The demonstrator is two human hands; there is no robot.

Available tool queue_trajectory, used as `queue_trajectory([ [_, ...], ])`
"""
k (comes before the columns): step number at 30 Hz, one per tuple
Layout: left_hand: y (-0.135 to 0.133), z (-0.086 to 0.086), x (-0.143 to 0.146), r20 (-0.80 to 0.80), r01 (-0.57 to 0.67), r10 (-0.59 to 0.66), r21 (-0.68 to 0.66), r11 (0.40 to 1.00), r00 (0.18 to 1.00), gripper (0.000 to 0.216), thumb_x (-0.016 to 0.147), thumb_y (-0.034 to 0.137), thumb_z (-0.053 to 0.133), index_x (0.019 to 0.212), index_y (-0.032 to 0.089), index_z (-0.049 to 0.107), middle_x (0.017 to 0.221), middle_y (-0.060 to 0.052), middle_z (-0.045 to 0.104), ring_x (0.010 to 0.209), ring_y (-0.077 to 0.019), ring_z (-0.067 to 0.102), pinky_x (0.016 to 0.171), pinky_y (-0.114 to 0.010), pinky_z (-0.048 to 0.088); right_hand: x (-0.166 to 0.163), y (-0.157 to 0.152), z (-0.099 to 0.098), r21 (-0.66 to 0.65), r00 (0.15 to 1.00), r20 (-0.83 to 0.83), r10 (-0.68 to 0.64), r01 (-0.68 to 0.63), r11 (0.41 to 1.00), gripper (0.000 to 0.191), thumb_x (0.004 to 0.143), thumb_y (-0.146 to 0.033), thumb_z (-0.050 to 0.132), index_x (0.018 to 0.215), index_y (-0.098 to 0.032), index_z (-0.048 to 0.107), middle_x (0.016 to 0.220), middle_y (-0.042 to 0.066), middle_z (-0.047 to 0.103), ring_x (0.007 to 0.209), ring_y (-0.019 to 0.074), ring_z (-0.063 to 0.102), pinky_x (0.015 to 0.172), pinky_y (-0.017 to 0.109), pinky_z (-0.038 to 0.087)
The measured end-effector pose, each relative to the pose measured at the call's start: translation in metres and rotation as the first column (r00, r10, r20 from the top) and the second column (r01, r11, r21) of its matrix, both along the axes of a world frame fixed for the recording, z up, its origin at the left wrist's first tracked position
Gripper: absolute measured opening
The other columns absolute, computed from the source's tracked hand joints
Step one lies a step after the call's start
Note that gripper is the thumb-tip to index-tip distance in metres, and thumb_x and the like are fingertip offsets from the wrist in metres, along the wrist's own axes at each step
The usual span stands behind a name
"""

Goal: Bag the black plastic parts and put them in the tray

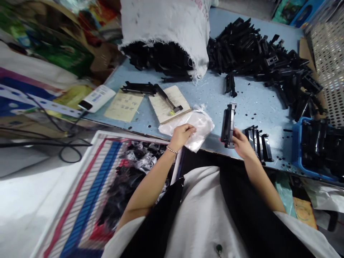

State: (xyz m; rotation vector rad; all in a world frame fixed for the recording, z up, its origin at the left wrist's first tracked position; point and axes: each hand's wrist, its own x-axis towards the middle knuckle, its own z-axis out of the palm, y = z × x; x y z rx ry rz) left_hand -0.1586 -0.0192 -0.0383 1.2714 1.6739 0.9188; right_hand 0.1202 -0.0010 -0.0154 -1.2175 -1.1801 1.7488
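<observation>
My left hand [183,135], with a beaded bracelet at its wrist, is closed in a pinch over a pile of clear plastic bags [201,123] at the table's front edge. The fingertips appear to grip a bag. My right hand [242,143] is closed around the lower end of black plastic parts [228,123], held upright together; how many is unclear. To the right of that hand, several similar black parts [259,143] lie side by side. A single black part [229,85] lies farther back.
A big heap of black parts [249,53] covers the back right, beside a white woven sack [166,21] spilling more. A blue basket [297,143] of parts stands right. Left are a small board [158,105], a yellow note [123,105] and a white device [99,97].
</observation>
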Motion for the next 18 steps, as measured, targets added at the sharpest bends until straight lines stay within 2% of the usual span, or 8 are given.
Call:
queue_trajectory([
  [2,-0.003,0.002,0.002,0.075,-0.015,0.013,0.027,1.000,0.997,0.009,0.082,0.024,0.063,0.087,0.018,0.064,0.072,0.001,0.067,0.070,-0.0156,0.066,0.067,-0.026,0.052,-0.034,-0.001,-0.002,-0.075,0.953,-0.302,0.018,-0.043,0.996,0.039,0.075,-0.053,0.078,0.099,-0.027,0.061,0.089,0.000,0.069,0.090,0.0233,0.071,0.084,0.044,0.058],
  [3,-0.005,0.004,0.004,0.059,0.008,-0.012,0.063,0.998,0.998,0.007,0.081,0.020,0.060,0.087,0.018,0.063,0.075,0.000,0.068,0.073,-0.0160,0.068,0.069,-0.027,0.054,-0.051,-0.001,-0.002,-0.096,0.925,-0.380,0.019,-0.060,0.994,0.040,0.072,-0.055,0.080,0.093,-0.026,0.061,0.086,0.000,0.069,0.090,0.0237,0.071,0.085,0.044,0.058],
  [6,-0.011,0.010,0.006,-0.206,0.178,-0.137,0.196,0.964,0.969,0.021,0.086,0.013,0.048,0.088,0.018,0.069,0.094,-0.005,0.073,0.091,-0.0183,0.070,0.089,-0.033,0.056,-0.079,0.000,-0.002,-0.072,0.924,-0.382,-0.028,0.001,0.997,0.041,0.067,-0.052,0.084,0.087,-0.025,0.061,0.083,-0.001,0.069,0.089,0.0207,0.069,0.083,0.037,0.057],
  [9,-0.014,0.014,0.002,-0.456,0.293,-0.161,0.236,0.926,0.875,0.040,0.090,0.011,0.043,0.119,0.017,0.069,0.130,-0.010,0.067,0.123,-0.0222,0.063,0.110,-0.038,0.050,-0.067,-0.009,-0.002,-0.029,0.949,-0.314,-0.021,0.012,1.000,0.035,0.073,-0.046,0.082,0.094,-0.025,0.063,0.079,-0.003,0.066,0.080,0.0160,0.068,0.073,0.028,0.057],
  [11,-0.013,0.015,-0.002,-0.504,0.307,-0.160,0.223,0.925,0.849,0.050,0.090,0.011,0.046,0.137,0.017,0.060,0.146,-0.011,0.057,0.136,-0.0238,0.055,0.116,-0.039,0.046,-0.046,-0.021,-0.005,-0.135,0.938,-0.332,0.102,-0.154,0.979,0.031,0.077,-0.046,0.079,0.090,-0.023,0.063,0.071,-0.002,0.064,0.067,0.0151,0.067,0.059,0.025,0.054],
  [13,-0.014,0.016,-0.003,-0.490,0.304,-0.162,0.225,0.926,0.856,0.057,0.090,0.011,0.047,0.146,0.019,0.051,0.153,-0.010,0.051,0.140,-0.0236,0.051,0.118,-0.040,0.045,-0.027,-0.034,-0.010,-0.310,0.907,-0.370,0.202,-0.325,0.893,0.033,0.078,-0.047,0.079,0.084,-0.020,0.061,0.066,0.000,0.064,0.057,0.0145,0.063,0.049,0.024,0.051],
  [16,-0.024,0.022,0.003,-0.472,0.314,-0.155,0.279,0.907,0.868,0.058,0.095,0.013,0.042,0.152,0.022,0.044,0.155,-0.010,0.048,0.143,-0.0228,0.048,0.120,-0.042,0.043,-0.016,-0.041,-0.019,-0.474,0.877,-0.422,0.231,-0.431,0.768,0.032,0.082,-0.045,0.074,0.091,-0.017,0.063,0.074,0.005,0.068,0.058,0.0126,0.060,0.047,0.021,0.051],
  [18,-0.037,0.028,0.014,-0.484,0.393,-0.207,0.323,0.861,0.850,0.056,0.098,0.014,0.039,0.154,0.022,0.041,0.154,-0.010,0.049,0.144,-0.0224,0.047,0.122,-0.042,0.041,-0.021,-0.037,-0.025,-0.458,0.881,-0.405,0.243,-0.426,0.780,0.029,0.086,-0.044,0.067,0.094,-0.016,0.062,0.078,0.006,0.067,0.059,0.0108,0.056,0.045,0.019,0.049],
])
